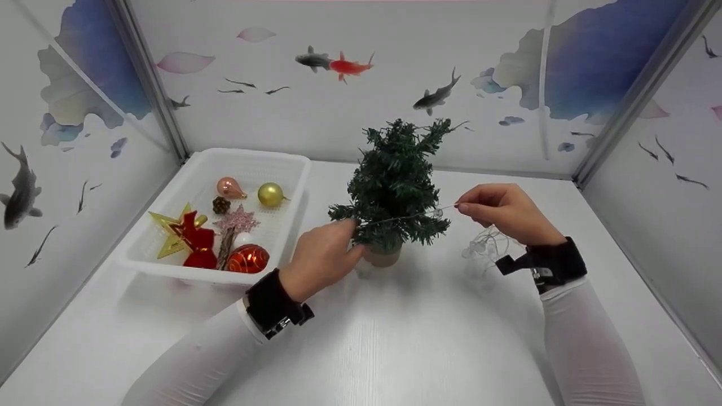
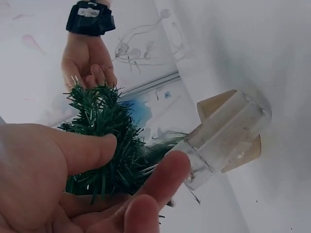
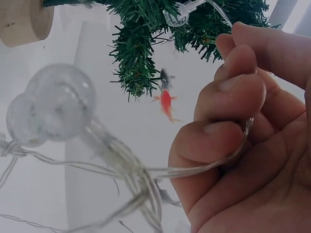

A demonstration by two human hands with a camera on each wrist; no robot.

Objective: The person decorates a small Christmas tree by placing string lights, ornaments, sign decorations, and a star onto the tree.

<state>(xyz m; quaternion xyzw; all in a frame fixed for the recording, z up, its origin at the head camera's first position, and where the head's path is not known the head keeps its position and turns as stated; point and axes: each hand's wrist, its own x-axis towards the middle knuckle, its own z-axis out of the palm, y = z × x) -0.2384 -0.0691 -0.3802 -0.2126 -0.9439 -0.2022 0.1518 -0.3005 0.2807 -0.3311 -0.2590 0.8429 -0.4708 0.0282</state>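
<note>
A small green Christmas tree (image 1: 395, 175) stands on the table in a pale wooden base (image 1: 383, 256). My left hand (image 1: 324, 256) holds a low branch at its left; the thumb and fingers lie on either side of the branch (image 2: 104, 170) in the left wrist view. My right hand (image 1: 507, 211) pinches the thin wire of a clear string light (image 1: 397, 218), which runs taut across the tree's front. More wire passes through its curled fingers in the right wrist view, near clear round bulbs (image 3: 58, 102). A transparent plastic case (image 2: 228, 136) sits before the base.
At the left, a white basket (image 1: 135, 266) holds a gold star (image 1: 169, 239), a red ornament (image 1: 200, 254), a red ball (image 1: 248, 259), a gold ball (image 1: 271, 194), a pink bauble (image 1: 229, 187) and a pinecone (image 1: 221, 205). Loose light string (image 1: 485, 245) lies beneath my right hand. Printed walls (image 1: 350, 113) enclose the table.
</note>
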